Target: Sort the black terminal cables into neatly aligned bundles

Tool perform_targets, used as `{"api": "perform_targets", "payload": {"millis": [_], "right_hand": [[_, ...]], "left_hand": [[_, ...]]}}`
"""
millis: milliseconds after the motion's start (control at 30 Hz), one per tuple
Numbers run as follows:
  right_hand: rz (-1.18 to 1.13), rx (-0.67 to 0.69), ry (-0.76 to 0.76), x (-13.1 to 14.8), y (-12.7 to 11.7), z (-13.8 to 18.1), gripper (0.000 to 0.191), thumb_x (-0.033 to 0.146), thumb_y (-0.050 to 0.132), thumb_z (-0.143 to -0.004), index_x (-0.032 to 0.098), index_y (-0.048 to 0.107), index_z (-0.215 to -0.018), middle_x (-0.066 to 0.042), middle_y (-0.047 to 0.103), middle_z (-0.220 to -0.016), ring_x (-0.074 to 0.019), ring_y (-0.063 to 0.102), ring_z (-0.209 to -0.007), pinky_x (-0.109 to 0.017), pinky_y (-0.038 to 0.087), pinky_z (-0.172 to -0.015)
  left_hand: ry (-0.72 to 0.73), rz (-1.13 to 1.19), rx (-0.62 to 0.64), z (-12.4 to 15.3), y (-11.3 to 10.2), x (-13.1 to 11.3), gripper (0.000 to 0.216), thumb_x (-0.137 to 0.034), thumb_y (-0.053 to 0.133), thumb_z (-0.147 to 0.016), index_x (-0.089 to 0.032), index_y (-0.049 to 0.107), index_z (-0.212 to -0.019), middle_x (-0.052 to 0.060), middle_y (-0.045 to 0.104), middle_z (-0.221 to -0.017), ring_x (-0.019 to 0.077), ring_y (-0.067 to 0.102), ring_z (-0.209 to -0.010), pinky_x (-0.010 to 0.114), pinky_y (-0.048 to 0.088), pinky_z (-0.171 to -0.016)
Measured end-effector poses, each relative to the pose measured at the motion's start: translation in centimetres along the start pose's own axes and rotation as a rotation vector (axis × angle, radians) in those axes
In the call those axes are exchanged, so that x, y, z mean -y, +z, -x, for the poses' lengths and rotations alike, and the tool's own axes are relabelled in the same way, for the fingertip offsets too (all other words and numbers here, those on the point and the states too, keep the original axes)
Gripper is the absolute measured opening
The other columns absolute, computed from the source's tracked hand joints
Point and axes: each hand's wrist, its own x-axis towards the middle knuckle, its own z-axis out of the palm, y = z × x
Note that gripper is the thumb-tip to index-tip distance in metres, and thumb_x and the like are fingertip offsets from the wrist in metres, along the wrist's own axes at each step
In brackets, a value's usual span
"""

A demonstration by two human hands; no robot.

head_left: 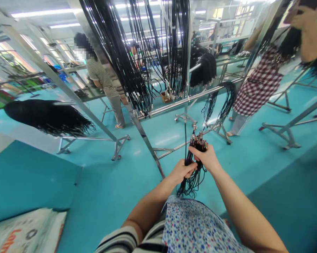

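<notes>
My left hand (183,171) and my right hand (206,157) are both closed around one bundle of thin black cables (191,182). The right hand grips it just below the metal connector ends (199,141), which point up and away from me. The left hand pinches the bundle lower down, and the loose cable ends fan out beneath it over my flowered apron (195,228). One single cable rises from the bundle toward the rack above.
A slanted metal rack (148,144) stands straight ahead, hung with many black cables (132,70). More cable bundles lie on rails at left (47,117) and centre right (221,100). One person in a striped shirt (103,80) and another in a checked apron (256,84) stand beyond. A printed bag (26,230) lies bottom left.
</notes>
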Motion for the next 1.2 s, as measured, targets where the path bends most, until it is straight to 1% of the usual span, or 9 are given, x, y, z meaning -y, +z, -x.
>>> {"api": "perform_targets", "payload": {"millis": [200, 333, 467, 600, 700, 800, 867, 1067, 1200], "right_hand": [[-0.019, 0.022, -0.054, -0.3, -0.7, -0.4, 0.033, 0.039, 0.063, -0.067, 0.017, 0.046, -0.05, 0.003, 0.044, -0.037, -0.0086, 0.04, -0.037, -0.023, 0.033, -0.04], [0.029, -0.007, -0.052, 0.0, -0.5, -0.3, 0.028, 0.033, 0.06, -0.067, 0.018, 0.044, -0.049, 0.003, 0.043, -0.037, -0.0089, 0.04, -0.037, -0.023, 0.033, -0.042], [0.107, -0.087, -0.029, -0.2, -0.5, -0.4, 0.02, 0.033, 0.06, -0.065, 0.016, 0.053, -0.059, 0.004, 0.045, -0.038, -0.0089, 0.04, -0.037, -0.023, 0.034, -0.042], [-0.009, 0.009, -0.029, -0.9, -1.0, -0.5, 0.029, 0.039, 0.063, -0.065, 0.012, 0.06, -0.077, 0.004, 0.046, -0.04, -0.0093, 0.04, -0.038, -0.023, 0.033, -0.042], [-0.057, 0.045, -0.023, -1.2, -1.5, -0.5, 0.027, 0.033, 0.061, -0.067, 0.012, 0.06, -0.084, 0.006, 0.045, -0.039, -0.0091, 0.04, -0.038, -0.023, 0.032, -0.042], [0.017, 0.028, -0.016, -1.4, -1.8, -0.3, 0.017, 0.031, 0.058, -0.068, 0.014, 0.057, -0.065, 0.004, 0.045, -0.038, -0.0091, 0.04, -0.038, -0.023, 0.033, -0.043], [0.06, 0.041, -0.013, -1.4, -1.9, -0.1, 0.021, 0.03, 0.057, -0.068, 0.016, 0.049, -0.054, 0.003, 0.046, -0.037, -0.009, 0.041, -0.038, -0.024, 0.034, -0.045], [-0.052, -0.085, 0.023, -1.4, -2.0, 0.1, 0.007, 0.023, 0.052, -0.062, 0.017, 0.051, -0.065, 0.006, 0.044, -0.037, -0.0094, 0.039, -0.035, -0.022, 0.03, -0.039], [0.039, -0.173, -0.011, -1.8, -2.1, 0.2, 0.013, 0.03, 0.053, -0.069, 0.017, 0.052, -0.066, 0.005, 0.044, -0.037, -0.0105, 0.041, -0.036, -0.023, 0.031, -0.039]], "left_hand": [[0.075, 0.284, 0.052, 0.8, 0.2, 0.1, 0.042, -0.051, 0.064, -0.07, -0.014, 0.053, -0.086, -0.008, 0.037, -0.048, 0.0015, 0.025, -0.032, 0.018, 0.013, -0.036], [0.133, 0.307, -0.156, 0.4, 0.9, 0.1, 0.043, -0.052, 0.064, -0.07, -0.012, 0.054, -0.083, -0.007, 0.038, -0.049, 0.0017, 0.029, -0.033, 0.019, 0.016, -0.036], [0.193, 0.289, -0.388, -0.1, 1.7, 0.2, 0.047, -0.054, 0.067, -0.065, -0.011, 0.053, -0.08, -0.004, 0.047, -0.056, 0.0016, 0.034, -0.037, 0.019, 0.018, -0.037], [0.149, 0.292, -0.344, 0.2, 2.1, 0.2, 0.05, -0.06, 0.062, -0.066, -0.013, 0.051, -0.08, -0.008, 0.037, -0.045, 0.0013, 0.024, -0.034, 0.019, 0.015, -0.037], [0.143, 0.231, -0.348, 0.3, 2.1, 0.4, 0.052, -0.065, 0.057, -0.067, -0.014, 0.049, -0.075, -0.008, 0.035, -0.043, 0.0022, 0.025, -0.034, 0.019, 0.014, -0.037], [0.216, 0.14, -0.426, 0.0, 2.2, 0.9, 0.05, -0.065, 0.051, -0.072, -0.015, 0.046, -0.073, -0.007, 0.039, -0.044, 0.0027, 0.027, -0.034, 0.019, 0.014, -0.036], [0.234, 0.109, -0.478, -0.2, 2.4, 1.3, 0.049, -0.065, 0.046, -0.075, -0.016, 0.045, -0.074, -0.006, 0.044, -0.046, 0.003, 0.028, -0.033, 0.02, 0.015, -0.035], [0.237, 0.025, -0.349, -0.6, 3.5, 1.2, 0.048, -0.057, 0.057, -0.072, -0.016, 0.046, -0.095, -0.006, 0.051, -0.049, 0.004, 0.032, -0.031, 0.018, 0.017, -0.033], [0.234, 0.031, -0.353, -1.2, 3.2, 0.4, 0.049, -0.059, 0.053, -0.073, -0.017, 0.049, -0.098, 0.001, 0.061, -0.073, 0.0068, 0.048, -0.039, 0.019, 0.028, -0.036]]}}
